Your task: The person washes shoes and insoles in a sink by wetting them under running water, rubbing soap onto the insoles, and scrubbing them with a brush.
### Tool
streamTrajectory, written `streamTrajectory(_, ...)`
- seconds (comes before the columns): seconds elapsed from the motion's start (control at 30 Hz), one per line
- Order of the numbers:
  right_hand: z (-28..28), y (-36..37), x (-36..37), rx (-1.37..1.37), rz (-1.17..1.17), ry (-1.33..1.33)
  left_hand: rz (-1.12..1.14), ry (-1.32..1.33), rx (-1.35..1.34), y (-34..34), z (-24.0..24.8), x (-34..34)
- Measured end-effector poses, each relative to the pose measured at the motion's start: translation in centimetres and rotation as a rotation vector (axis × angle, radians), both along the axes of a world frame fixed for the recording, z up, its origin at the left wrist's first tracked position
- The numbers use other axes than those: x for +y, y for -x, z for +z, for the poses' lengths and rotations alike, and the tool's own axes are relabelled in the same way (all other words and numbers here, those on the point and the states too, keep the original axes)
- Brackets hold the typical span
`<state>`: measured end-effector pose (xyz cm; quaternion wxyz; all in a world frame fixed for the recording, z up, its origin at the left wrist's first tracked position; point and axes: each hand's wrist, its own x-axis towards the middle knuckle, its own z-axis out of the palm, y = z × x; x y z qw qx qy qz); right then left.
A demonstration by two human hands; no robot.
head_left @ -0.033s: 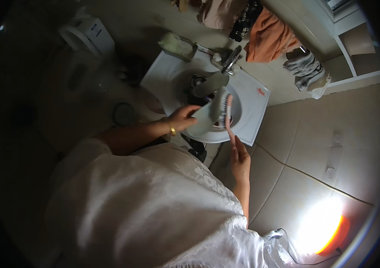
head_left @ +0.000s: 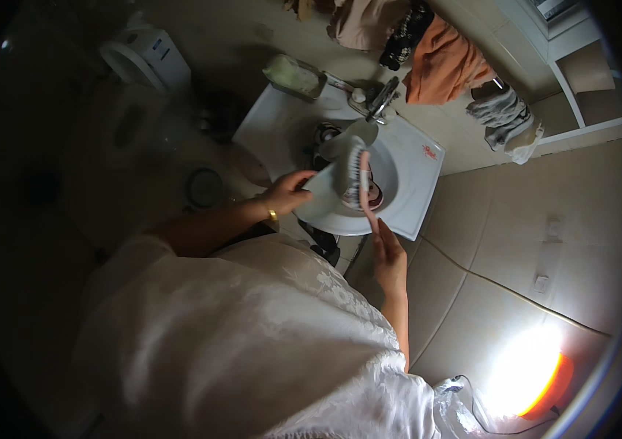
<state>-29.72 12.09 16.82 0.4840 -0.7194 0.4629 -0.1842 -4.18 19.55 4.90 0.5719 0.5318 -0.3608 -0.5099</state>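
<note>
My left hand (head_left: 287,193), with a gold band at the wrist, grips the near left end of a pale, flat, long piece like a shoe insole (head_left: 320,196). My right hand (head_left: 390,256) is closed round the pink handle of a scrub brush (head_left: 364,183). Its bristles face left and press against the insole's right part. Both are over the white washbasin (head_left: 410,208). A second pale, rounded flat piece (head_left: 363,132) lies behind, below the faucet (head_left: 382,99). Dark and reddish items in the bowl are partly hidden; I cannot make out their kind.
A green soap-dish-like tray (head_left: 295,77) stands at the basin's back left corner. Orange cloth (head_left: 443,62) and grey cloth (head_left: 501,113) hang on the wall behind. A bright lamp (head_left: 538,373) glows at lower right. A white toilet (head_left: 146,58) stands far left.
The brush has shifted left along the insole. My left hand has moved slightly left with the insole, and both hands keep their grip.
</note>
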Motion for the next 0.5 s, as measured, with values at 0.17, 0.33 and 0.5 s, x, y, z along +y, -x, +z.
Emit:
streamTrajectory(0.17, -0.3, -9.7, -0.2, 0.227, 0.344, 0.294, 0.497, -0.113, 0.068, -7.6, -4.3, 4.2)
streamTrajectory(0.33, -3.4, -18.8, 0.3, 0.617, 0.526, 0.451, 0.500, -0.477, -0.186, -12.3, -5.5, 1.9)
streamTrajectory(0.5, -7.9, -25.8, 0.7, 0.730, 0.486, 0.553, 0.101, -0.524, -0.670, -14.2, -5.2, 1.4)
